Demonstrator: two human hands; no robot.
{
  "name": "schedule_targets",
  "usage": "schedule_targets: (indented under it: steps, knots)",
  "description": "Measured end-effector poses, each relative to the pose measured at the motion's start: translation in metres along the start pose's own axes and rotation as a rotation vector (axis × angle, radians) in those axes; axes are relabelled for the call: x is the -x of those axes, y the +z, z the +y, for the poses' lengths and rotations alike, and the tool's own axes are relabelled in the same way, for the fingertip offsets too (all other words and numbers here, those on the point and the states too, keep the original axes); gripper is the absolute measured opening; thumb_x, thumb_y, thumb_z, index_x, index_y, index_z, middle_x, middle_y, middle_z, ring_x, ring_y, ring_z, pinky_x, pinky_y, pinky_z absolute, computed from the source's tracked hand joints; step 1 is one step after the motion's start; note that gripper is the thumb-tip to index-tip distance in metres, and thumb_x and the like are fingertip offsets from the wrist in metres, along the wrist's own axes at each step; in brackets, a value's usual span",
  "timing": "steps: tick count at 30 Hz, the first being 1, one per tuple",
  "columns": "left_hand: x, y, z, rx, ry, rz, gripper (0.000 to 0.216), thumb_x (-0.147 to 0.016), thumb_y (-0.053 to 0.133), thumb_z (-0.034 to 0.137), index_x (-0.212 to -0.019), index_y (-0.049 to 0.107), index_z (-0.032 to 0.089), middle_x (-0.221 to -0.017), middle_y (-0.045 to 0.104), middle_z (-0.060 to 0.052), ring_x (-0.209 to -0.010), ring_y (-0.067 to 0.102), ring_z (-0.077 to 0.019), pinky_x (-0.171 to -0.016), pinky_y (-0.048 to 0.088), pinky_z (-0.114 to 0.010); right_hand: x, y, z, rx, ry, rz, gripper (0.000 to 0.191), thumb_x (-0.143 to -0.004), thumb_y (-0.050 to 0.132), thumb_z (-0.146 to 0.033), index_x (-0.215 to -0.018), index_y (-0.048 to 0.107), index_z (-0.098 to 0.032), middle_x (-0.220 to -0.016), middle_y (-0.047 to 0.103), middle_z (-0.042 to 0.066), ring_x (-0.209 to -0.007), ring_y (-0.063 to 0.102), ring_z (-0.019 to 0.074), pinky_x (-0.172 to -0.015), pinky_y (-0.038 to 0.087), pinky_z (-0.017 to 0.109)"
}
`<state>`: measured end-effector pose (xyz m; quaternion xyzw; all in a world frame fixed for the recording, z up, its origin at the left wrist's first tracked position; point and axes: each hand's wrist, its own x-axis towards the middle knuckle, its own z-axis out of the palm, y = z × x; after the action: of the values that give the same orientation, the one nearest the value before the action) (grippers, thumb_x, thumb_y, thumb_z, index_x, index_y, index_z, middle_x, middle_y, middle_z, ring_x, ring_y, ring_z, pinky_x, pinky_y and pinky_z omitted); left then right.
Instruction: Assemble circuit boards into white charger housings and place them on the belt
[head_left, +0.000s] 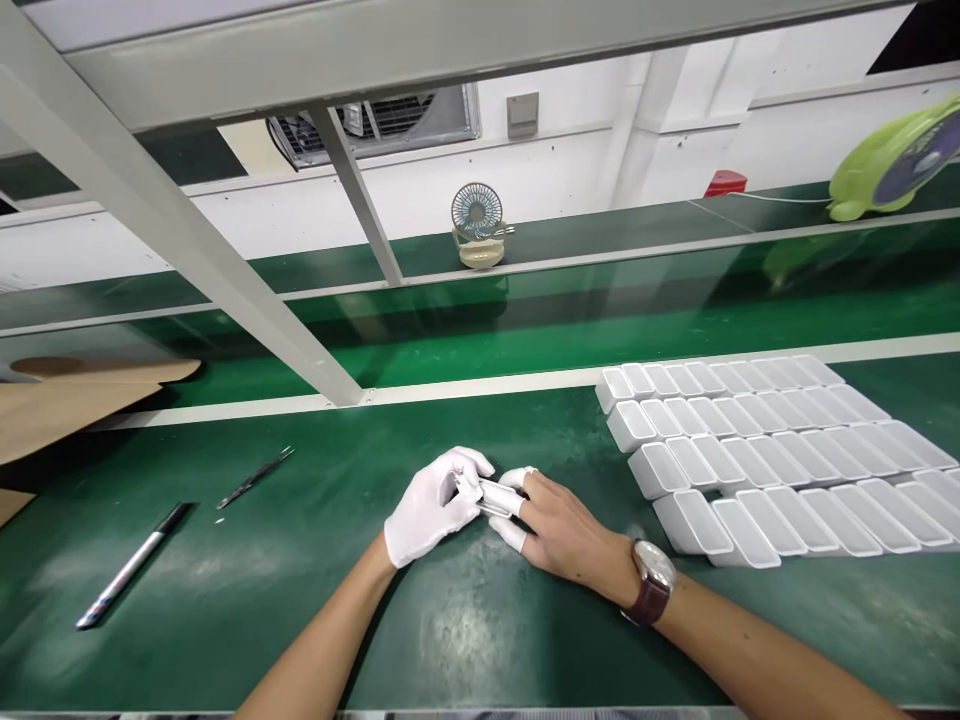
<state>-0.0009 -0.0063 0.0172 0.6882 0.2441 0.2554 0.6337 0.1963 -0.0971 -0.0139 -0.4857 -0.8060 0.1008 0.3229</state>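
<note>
A small white plastic case (496,500), with a raised rim and open like the ones standing on the right, is held between my two hands above the green bench. My left hand (435,505), in a white glove, closes its fingers around the left end of the case. My right hand (566,525), with white finger cots on several fingertips and a watch on the wrist, grips the other end between thumb and fingers. My fingers and the glove hide part of the case.
Several rows of white open cases (757,450) stand on the right of the bench. Tweezers (255,478) and a silver pen-like tool (135,567) lie left. A slanting metal post (225,270) and cardboard (75,400) are farther left. A small fan (478,222) stands behind.
</note>
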Motion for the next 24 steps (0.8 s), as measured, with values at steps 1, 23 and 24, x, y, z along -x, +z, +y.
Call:
schedule_targets:
  steps: [1,23,24]
  knots:
    - [0.000,0.000,0.000,0.006,-0.008,-0.004,0.027,-0.085,0.071,0.036,-0.088,0.050,0.018,-0.112,0.055,-0.009,-0.071,0.046,-0.0108,-0.060,0.038,-0.023,-0.001,-0.001,-0.001,0.018,-0.001,-0.013,0.023,-0.095,0.057,-0.025,-0.116,0.064,-0.020,-0.106,0.064,0.012,-0.094,0.064,0.0256,-0.080,0.060,0.042]
    - [0.002,0.001,0.000,0.013,-0.051,-0.003,0.022,-0.083,0.070,0.026,-0.083,0.049,0.017,-0.108,0.058,-0.009,-0.067,0.050,-0.0094,-0.054,0.039,-0.021,0.012,-0.002,0.008,-0.034,-0.017,0.126,0.037,-0.093,0.065,-0.032,-0.125,0.054,-0.017,-0.110,0.071,0.013,-0.104,0.070,0.0267,-0.085,0.061,0.041]
    - [0.002,0.001,0.000,0.029,-0.068,-0.003,0.022,-0.083,0.070,0.025,-0.083,0.049,0.017,-0.109,0.058,-0.008,-0.062,0.047,-0.0073,-0.050,0.036,-0.020,0.012,-0.003,0.008,-0.035,-0.018,0.121,0.035,-0.093,0.065,-0.032,-0.124,0.054,-0.017,-0.110,0.071,0.013,-0.103,0.070,0.0264,-0.084,0.061,0.040]
